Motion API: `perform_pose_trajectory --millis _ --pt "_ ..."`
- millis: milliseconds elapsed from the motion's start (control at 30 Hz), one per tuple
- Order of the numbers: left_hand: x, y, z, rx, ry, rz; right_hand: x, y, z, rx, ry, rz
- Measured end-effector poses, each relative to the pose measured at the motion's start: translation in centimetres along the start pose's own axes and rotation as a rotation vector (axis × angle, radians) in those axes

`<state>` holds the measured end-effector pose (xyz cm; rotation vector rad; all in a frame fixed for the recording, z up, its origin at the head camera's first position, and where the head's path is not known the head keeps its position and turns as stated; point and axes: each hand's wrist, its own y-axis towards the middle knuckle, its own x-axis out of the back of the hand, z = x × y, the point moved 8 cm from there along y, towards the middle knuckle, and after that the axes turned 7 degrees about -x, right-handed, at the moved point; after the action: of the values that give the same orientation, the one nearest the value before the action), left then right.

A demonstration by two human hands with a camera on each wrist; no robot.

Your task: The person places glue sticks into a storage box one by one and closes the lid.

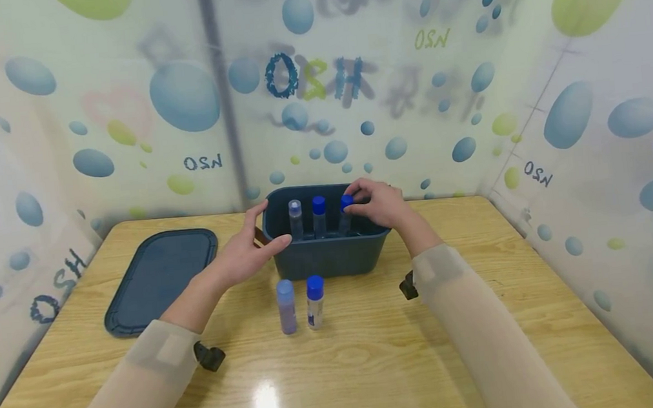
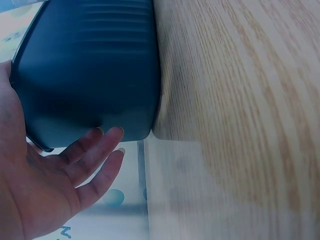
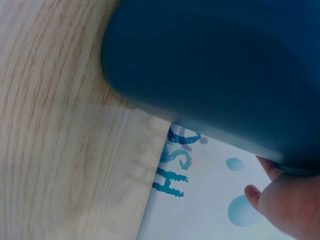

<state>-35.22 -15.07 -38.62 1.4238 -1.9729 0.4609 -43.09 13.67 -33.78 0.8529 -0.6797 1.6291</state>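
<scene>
A dark blue plastic bin (image 1: pixel 331 258) stands toward the back of the table. My left hand (image 1: pixel 246 250) grips its left end, thumb along the front rim; in the left wrist view, the fingers (image 2: pixel 95 160) lie against its outer side. Three glue sticks are upright inside: one with a pale cap (image 1: pixel 295 213), a blue-capped one (image 1: pixel 319 214), and another blue-capped glue stick (image 1: pixel 346 218) on the right. My right hand (image 1: pixel 381 202) pinches that last cap. Outside, a light-blue-capped glue stick (image 1: pixel 286 308) and a blue-capped glue stick with a white body (image 1: pixel 314 303) stand before the bin.
A dark blue lid (image 1: pixel 161 280) lies flat on the wooden table (image 1: pixel 364 369), left of the bin. Fabric walls (image 1: pixel 321 139) with blue and green spots enclose the table's back and sides. A black wrist camera (image 1: pixel 208 357) sits under the left sleeve.
</scene>
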Motion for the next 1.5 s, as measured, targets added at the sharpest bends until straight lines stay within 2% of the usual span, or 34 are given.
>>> perform_pose_trajectory --millis 833,1333,1500 --pt "-0.02 -0.16 -0.26 0.002 -0.009 0.0 -0.18 -0.1 0.03 -0.008 0.01 0.036" --pt "-0.09 -0.1 -0.09 -0.002 -0.011 0.0 -0.25 -0.28 -0.19 -0.017 0.123 0.041" --pt "-0.08 -0.08 -0.11 -0.003 -0.01 -0.001 -0.09 -0.57 -0.25 -0.026 0.192 0.045"
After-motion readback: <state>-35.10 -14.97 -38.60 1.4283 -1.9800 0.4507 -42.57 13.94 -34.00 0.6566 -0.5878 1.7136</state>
